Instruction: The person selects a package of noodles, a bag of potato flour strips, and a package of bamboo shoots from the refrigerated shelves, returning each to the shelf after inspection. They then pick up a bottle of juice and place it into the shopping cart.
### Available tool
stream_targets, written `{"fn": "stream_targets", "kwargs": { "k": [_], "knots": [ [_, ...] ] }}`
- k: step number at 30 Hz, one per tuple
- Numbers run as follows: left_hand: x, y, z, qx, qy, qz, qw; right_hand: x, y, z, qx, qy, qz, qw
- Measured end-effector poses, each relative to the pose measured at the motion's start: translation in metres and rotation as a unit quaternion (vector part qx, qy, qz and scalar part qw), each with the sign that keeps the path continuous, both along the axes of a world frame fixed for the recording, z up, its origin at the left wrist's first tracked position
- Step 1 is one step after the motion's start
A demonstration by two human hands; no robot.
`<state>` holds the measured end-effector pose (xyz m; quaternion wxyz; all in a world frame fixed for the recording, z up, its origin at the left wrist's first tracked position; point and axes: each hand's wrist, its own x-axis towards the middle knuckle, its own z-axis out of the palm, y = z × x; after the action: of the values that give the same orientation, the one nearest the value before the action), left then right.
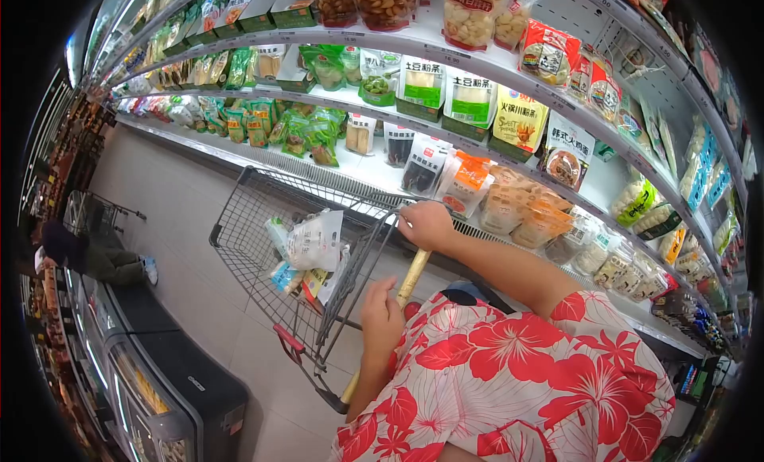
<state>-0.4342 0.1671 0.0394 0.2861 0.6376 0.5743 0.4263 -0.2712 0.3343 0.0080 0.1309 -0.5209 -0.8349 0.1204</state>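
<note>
A wire shopping cart (pixel 263 215) with a yellow handle (pixel 414 275) stands before the shelves. My right hand (pixel 430 225) is closed round the upper end of the handle, beside the cart's rim. Lower down, my left hand (pixel 382 312) is just beside the handle, its fingers loosely extended and nothing seen in them. Inside the cart lie a white plastic bag (pixel 315 241), a blue-and-white package (pixel 284 277) and a yellowish packet (pixel 315 282), partly overlapping.
Long shelves (pixel 362 175) of bagged foods, including a yellow noodle packet (pixel 519 121), curve past the cart's far side. A dark freezer cabinet (pixel 195 374) stands at lower left. Beyond it are another person (pixel 119 265) and a second cart (pixel 95 215). Grey floor tiles (pixel 191 191) lie between.
</note>
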Motion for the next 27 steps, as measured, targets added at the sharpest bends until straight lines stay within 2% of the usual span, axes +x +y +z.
{"fn": "stream_targets", "kwargs": {
  "k": [1,3,5,6,7,9,10,11,13,15,17,18,20,22,27],
  "knots": [
    [0.009,-0.003,-0.02,-0.001,-0.001,-0.014,1.0,0.003,-0.004,-0.003,0.091,0.083,-0.007,0.992],
    [0.021,-0.009,-0.045,-0.077,0.198,-0.035,0.976,0.01,-0.015,-0.007,0.096,0.101,-0.044,0.989],
    [0.02,-0.003,-0.047,-0.075,0.166,-0.073,0.981,0.02,-0.033,-0.015,0.181,0.162,0.03,0.97],
    [0.021,0.003,-0.045,-0.097,0.131,-0.091,0.982,0.031,-0.044,-0.017,0.142,0.117,0.061,0.981],
    [0.021,0.009,-0.044,-0.12,0.096,-0.108,0.982,0.037,-0.056,-0.019,0.141,0.114,0.048,0.982],
    [0.022,0.023,-0.045,-0.163,0.096,-0.138,0.972,0.052,-0.08,-0.02,0.176,0.089,0.074,0.978],
    [0.024,0.027,-0.046,-0.205,0.097,-0.154,0.962,0.061,-0.09,-0.026,0.137,0.084,0.082,0.984],
    [0.027,0.03,-0.049,-0.207,0.096,-0.166,0.959,0.071,-0.1,-0.033,0.138,0.108,0.081,0.981],
    [0.034,0.033,-0.053,-0.222,0.095,-0.158,0.957,0.102,-0.121,-0.049,0.08,0.085,0.051,0.992],
    [0.041,0.03,-0.046,-0.196,0.13,-0.164,0.958,0.155,-0.151,-0.116,-0.064,0.073,-0.047,0.994],
    [0.045,0.027,-0.044,-0.21,0.077,-0.158,0.962,0.219,-0.196,-0.16,-0.271,-0.015,-0.255,0.928],
    [0.048,0.026,-0.043,-0.217,0.1,-0.153,0.959,0.254,-0.215,-0.17,-0.375,-0.06,-0.327,0.866],
    [0.056,0.021,-0.041,-0.231,0.121,-0.146,0.954,0.327,-0.269,-0.204,-0.437,-0.092,-0.372,0.814],
    [0.063,0.016,-0.041,-0.244,0.14,-0.136,0.95,0.387,-0.325,-0.237,-0.436,-0.081,-0.393,0.805],
    [0.099,-0.006,-0.042,-0.185,0.181,-0.079,0.963,0.457,-0.416,-0.264,-0.451,-0.01,-0.436,0.779]
  ]
}}
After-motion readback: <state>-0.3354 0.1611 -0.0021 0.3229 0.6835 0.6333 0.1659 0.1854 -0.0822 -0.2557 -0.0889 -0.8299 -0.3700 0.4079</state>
